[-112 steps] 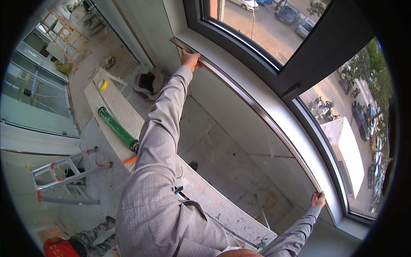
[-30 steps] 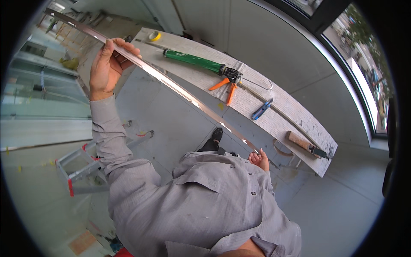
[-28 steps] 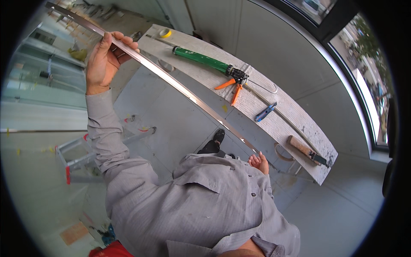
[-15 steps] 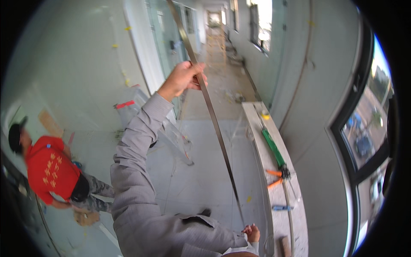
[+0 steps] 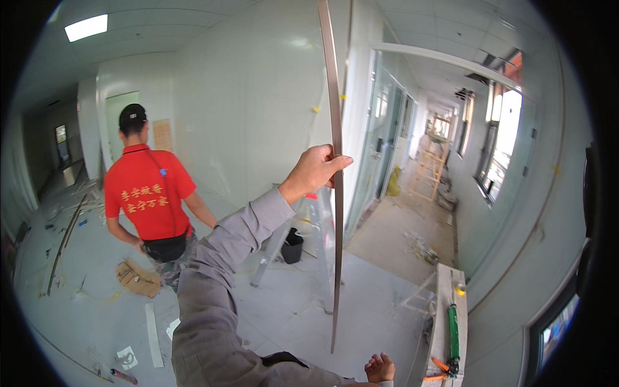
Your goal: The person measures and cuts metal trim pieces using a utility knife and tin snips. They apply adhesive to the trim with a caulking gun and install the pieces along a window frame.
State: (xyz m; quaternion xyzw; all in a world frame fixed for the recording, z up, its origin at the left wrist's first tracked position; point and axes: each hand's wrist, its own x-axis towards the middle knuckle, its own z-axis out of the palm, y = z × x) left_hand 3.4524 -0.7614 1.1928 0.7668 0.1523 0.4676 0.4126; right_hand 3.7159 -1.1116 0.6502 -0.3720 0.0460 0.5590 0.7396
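Note:
A long, thin, brown metallic trim strip (image 5: pixel 337 193) stands nearly upright before me, slightly bowed. My left hand (image 5: pixel 319 171) is closed around its middle, thumb across the face. The top runs out of view, and the lower tip hangs over the floor. Low in the picture, my right hand (image 5: pixel 380 367) is raised with loosely bent fingers a little apart; nothing shows in it and it is clear of the strip. To its right, a green caulking gun (image 5: pixel 453 335) with orange handles lies on a narrow plank bench (image 5: pixel 442 290), near a yellow tape roll (image 5: pixel 460 289).
A person in a red shirt (image 5: pixel 151 193) stands at left, back turned, beside a crumpled cardboard box (image 5: pixel 137 278). Behind my forearm are a stepladder (image 5: pixel 271 255) and a black bucket (image 5: pixel 292 246). Glass doors (image 5: pixel 380 142) line the corridor; scraps and strips litter the left floor.
The view has swung left and up, bringing the red-shirted person further in. The strip has gone from slanted to nearly upright, and its lower end is now away from my right hand.

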